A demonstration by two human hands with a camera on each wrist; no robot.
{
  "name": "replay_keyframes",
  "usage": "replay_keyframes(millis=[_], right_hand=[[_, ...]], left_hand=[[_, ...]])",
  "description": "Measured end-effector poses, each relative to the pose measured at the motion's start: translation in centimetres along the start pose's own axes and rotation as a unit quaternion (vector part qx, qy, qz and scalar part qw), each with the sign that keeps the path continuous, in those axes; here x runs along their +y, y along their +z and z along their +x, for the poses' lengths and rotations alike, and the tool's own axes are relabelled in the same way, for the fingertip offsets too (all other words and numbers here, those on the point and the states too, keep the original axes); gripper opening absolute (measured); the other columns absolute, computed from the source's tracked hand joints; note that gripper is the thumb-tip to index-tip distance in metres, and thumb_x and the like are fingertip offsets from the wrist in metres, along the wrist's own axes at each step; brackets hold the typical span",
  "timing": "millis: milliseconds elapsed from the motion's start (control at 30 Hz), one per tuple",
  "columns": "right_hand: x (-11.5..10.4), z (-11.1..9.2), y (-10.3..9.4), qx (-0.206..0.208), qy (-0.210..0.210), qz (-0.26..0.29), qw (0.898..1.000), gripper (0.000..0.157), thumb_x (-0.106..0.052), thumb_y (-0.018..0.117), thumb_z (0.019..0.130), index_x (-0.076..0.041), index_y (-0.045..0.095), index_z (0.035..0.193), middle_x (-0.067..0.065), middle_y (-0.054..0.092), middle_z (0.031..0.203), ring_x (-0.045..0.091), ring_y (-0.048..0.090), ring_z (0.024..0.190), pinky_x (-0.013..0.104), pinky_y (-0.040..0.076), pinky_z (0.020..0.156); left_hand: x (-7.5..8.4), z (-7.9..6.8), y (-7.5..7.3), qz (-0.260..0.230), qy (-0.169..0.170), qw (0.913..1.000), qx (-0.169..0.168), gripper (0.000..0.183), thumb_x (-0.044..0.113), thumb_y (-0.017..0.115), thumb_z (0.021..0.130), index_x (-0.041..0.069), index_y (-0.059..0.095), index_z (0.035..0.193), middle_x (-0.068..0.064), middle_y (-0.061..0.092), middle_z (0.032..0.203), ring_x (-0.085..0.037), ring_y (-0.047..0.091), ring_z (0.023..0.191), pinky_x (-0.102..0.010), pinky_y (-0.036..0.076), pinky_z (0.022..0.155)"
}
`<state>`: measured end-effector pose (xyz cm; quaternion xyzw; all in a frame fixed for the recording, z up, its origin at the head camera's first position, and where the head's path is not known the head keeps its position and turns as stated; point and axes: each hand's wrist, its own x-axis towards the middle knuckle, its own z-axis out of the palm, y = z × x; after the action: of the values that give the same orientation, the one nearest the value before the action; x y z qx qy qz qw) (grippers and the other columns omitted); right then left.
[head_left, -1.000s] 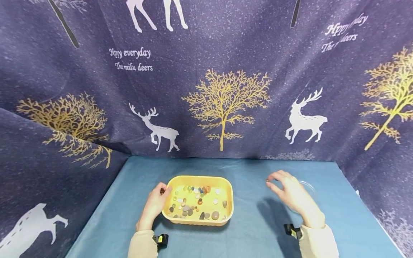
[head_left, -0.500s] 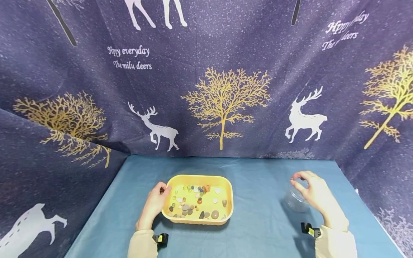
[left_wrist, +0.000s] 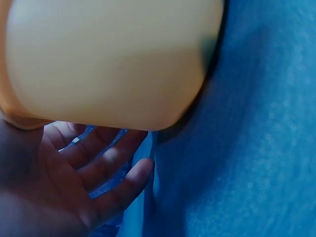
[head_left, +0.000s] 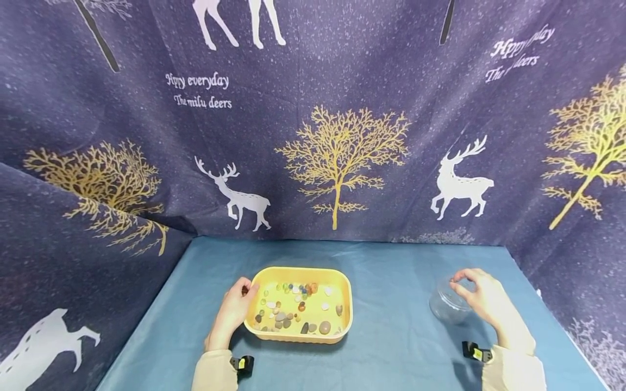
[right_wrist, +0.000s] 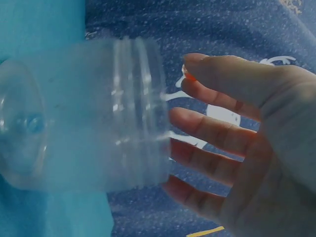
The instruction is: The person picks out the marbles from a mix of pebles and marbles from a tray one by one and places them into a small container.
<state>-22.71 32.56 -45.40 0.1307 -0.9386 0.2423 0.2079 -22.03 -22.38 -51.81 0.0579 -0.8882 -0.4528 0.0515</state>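
Observation:
My left hand [head_left: 235, 307] holds the left rim of a yellow plastic tub [head_left: 298, 336], thumb over the edge; its fingers [left_wrist: 111, 165] lie outside against the wall in the left wrist view. Pebbles [head_left: 325, 327] and glossy coloured beads [head_left: 313, 288] are scattered over the tub's floor. Between thumb and index finger, my right hand [head_left: 484, 296] pinches a small orange-red bead [right_wrist: 189, 74]. A clear, wide-mouthed jar [head_left: 447, 308] stands upright on the table, and that hand is at its mouth. In the right wrist view the jar [right_wrist: 84, 118] shows a ridged neck, the other fingertips right at its rim.
A blue cloth [head_left: 381, 336] covers the table. Behind it and on the left hangs a dark purple curtain [head_left: 303, 70] printed with deer and golden trees. Each wrist carries a small black camera [head_left: 244, 365].
My right hand has moved right with the bead, from the space left of the jar to its mouth, so more of the jar shows. The left hand and tub have stayed put.

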Motion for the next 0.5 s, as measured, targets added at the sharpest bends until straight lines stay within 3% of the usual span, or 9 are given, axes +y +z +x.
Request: replay_keyframes(millis=[500], right_hand=[[1.3, -0.5, 0.9, -0.01, 0.002, 0.004, 1.0, 0.016, -0.009, 0.08, 0.077, -0.013, 0.066, 0.083, 0.02, 0.065, 0.097, 0.048, 0.059, 0.095, 0.06, 0.042, 0.078]], left_hand=[[0.3, -0.1, -0.1, 0.005, 0.003, 1.0, 0.006, 0.02, 0.026, 0.054, 0.102, 0.01, 0.05, 0.091, -0.005, 0.048, 0.079, -0.019, 0.045, 0.064, -0.03, 0.036, 0.059]])
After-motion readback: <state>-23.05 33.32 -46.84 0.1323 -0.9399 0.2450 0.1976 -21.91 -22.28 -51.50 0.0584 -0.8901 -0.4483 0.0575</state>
